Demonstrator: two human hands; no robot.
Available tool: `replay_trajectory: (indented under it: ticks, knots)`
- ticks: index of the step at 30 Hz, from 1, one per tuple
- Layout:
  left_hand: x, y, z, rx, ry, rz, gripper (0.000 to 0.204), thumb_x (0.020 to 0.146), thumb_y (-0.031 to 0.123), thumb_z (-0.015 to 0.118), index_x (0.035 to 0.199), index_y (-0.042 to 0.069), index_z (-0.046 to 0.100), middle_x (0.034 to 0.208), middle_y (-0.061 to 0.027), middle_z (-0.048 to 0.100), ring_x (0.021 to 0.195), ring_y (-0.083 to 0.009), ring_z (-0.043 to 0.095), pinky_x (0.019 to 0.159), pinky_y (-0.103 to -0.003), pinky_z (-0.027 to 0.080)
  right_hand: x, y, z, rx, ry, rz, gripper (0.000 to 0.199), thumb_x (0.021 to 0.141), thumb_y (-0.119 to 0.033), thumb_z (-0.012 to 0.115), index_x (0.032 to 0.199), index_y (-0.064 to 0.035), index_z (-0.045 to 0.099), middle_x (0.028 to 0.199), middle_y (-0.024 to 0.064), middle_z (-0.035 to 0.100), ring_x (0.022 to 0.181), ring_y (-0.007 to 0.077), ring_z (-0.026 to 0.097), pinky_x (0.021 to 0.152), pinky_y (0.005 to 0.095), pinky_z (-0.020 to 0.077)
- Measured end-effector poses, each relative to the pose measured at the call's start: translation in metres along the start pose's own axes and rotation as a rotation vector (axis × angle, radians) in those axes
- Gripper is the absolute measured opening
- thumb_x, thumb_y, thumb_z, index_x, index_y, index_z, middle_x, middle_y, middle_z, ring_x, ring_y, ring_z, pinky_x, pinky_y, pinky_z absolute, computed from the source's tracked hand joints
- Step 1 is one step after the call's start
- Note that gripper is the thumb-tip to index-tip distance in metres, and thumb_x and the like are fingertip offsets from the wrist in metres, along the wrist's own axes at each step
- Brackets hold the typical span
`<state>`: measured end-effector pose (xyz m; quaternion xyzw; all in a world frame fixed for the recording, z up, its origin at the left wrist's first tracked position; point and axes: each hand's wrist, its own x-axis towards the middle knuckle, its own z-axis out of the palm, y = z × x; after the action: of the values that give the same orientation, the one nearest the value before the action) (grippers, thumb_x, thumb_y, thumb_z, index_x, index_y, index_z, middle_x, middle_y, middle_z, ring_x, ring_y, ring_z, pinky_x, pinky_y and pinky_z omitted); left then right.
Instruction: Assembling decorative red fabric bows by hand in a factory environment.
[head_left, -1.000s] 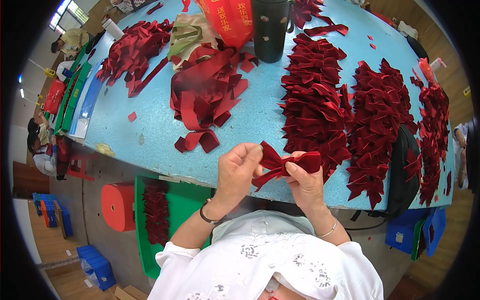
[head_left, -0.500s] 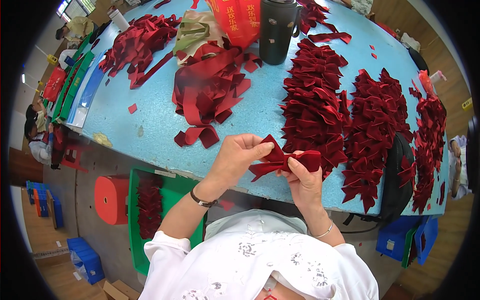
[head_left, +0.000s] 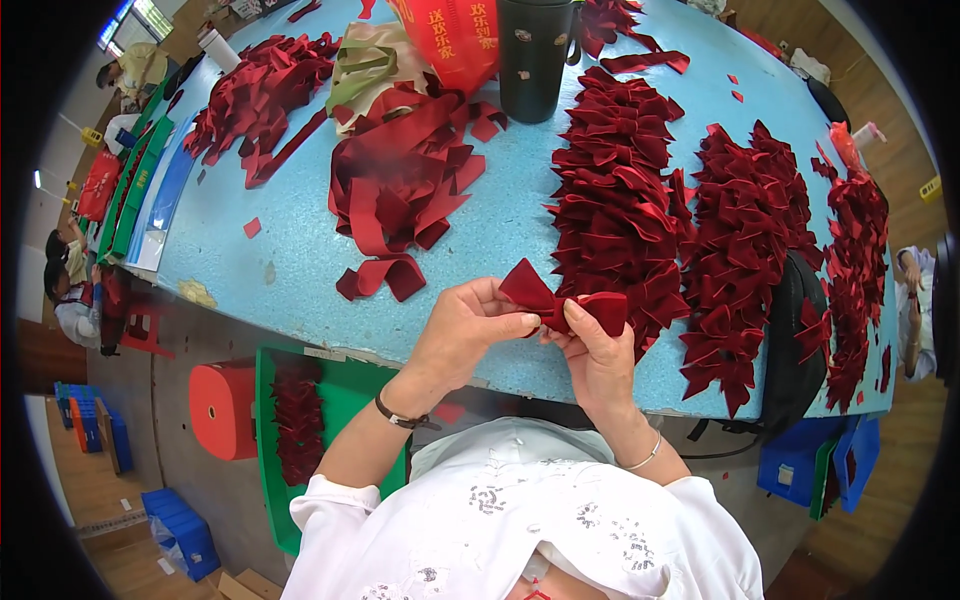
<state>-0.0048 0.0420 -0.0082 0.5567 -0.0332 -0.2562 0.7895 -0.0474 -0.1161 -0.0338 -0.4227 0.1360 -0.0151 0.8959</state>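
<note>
I hold a dark red velvet bow over the near edge of a light blue table. My left hand pinches its left loop and middle between thumb and fingers. My right hand grips the bow from below, thumb on its right loop. Just beyond my hands lies a long heap of finished red bows. A loose pile of red ribbon strips sits to the left of it.
More bow heaps cover the table's right side, next to a black bag. A black cup and a red bag stand at the back. Below the table are a green tray with bows, a red stool and blue crates. Other people sit at the far left.
The bow's loops have been pulled closer together between my hands, and both hands have shifted slightly up toward the table edge.
</note>
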Motion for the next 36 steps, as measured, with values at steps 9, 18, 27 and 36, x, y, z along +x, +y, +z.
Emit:
replay_trajectory:
  ticks: [9,18,27,36]
  knots:
    - [-0.002,-0.007,-0.002,-0.029,0.090,-0.083,0.025,0.076,0.004,0.069,0.098,-0.001,0.059,0.085,-0.0070,0.065,0.076,-0.0112,0.060,0.065,-0.024,0.045,-0.001,-0.002,-0.002,-0.114,-0.042,-0.049,0.015,0.085,-0.010,0.060,0.094,0.0014,0.056,0.084,0.0109,0.063,0.074,0.0189,0.063,0.065,0.0329,0.0546]
    - [-0.008,-0.004,0.005,-0.052,0.147,0.051,0.047,0.072,0.000,0.071,0.112,-0.004,0.046,0.091,-0.0100,0.064,0.084,-0.0138,0.061,0.072,-0.024,0.049,-0.001,-0.009,-0.006,-0.114,-0.061,-0.022,0.016,0.083,-0.005,0.062,0.095,0.0020,0.056,0.086,0.0116,0.062,0.074,0.0213,0.064,0.066,0.0332,0.0557]
    - [-0.012,-0.012,0.020,0.039,0.308,0.248,0.046,0.072,-0.003,0.070,0.110,-0.004,0.043,0.092,-0.0128,0.064,0.085,-0.0144,0.062,0.074,-0.024,0.050,-0.007,-0.004,0.001,0.050,-0.017,0.040,0.015,0.083,-0.006,0.060,0.095,0.0016,0.055,0.084,0.0120,0.063,0.073,0.0224,0.064,0.067,0.0332,0.0554]
    - [-0.017,-0.011,0.019,0.220,0.306,0.249,0.040,0.073,-0.003,0.069,0.103,-0.002,0.043,0.090,-0.0133,0.064,0.081,-0.0134,0.062,0.071,-0.024,0.050,-0.006,0.002,-0.009,0.141,-0.053,0.088,0.015,0.083,-0.007,0.060,0.094,0.0012,0.055,0.083,0.0130,0.063,0.074,0.0223,0.064,0.070,0.0352,0.0540]
